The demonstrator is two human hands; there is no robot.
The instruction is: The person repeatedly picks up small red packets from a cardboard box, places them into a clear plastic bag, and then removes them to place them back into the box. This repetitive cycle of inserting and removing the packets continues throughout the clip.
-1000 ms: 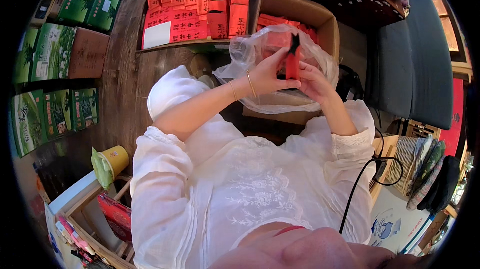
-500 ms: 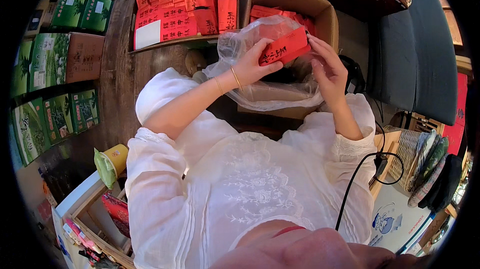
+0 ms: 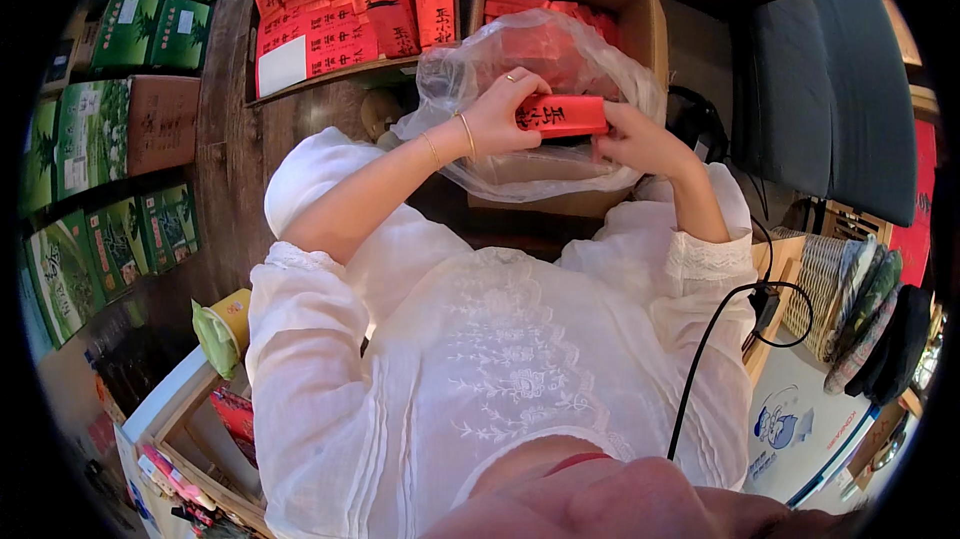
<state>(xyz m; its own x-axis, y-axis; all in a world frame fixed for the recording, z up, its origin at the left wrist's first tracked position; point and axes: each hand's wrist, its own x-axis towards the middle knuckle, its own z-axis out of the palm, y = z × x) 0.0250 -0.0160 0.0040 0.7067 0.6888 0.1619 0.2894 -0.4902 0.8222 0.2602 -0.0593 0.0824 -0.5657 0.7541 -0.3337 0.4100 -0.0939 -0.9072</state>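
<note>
A small red box (image 3: 578, 115) with black lettering lies crosswise between my hands, above the open mouth of a see-through plastic bag (image 3: 590, 171). My left hand (image 3: 500, 117) grips its left end, thumb on the near side and fingers on the far side. At the right end, my right hand (image 3: 648, 144) is closed with bent fingers around the box's edge; its fingertips are partly hidden. Red shapes show through the bag's far side. Behind the bag stands an open cardboard carton (image 3: 652, 24) with red packets (image 3: 560, 11) inside.
A shallow carton (image 3: 300, 92) full of red packets stands at the far left. Green boxes (image 3: 95, 219) are stacked along the left side. A black cable (image 3: 700, 349) hangs at my right, near a wicker basket (image 3: 818, 264). A dark grey bench (image 3: 830, 99) stands far right.
The red box has come nearer and turned from a slant to nearly level. My right hand has gone from outstretched fingers to bent ones at the box's right end.
</note>
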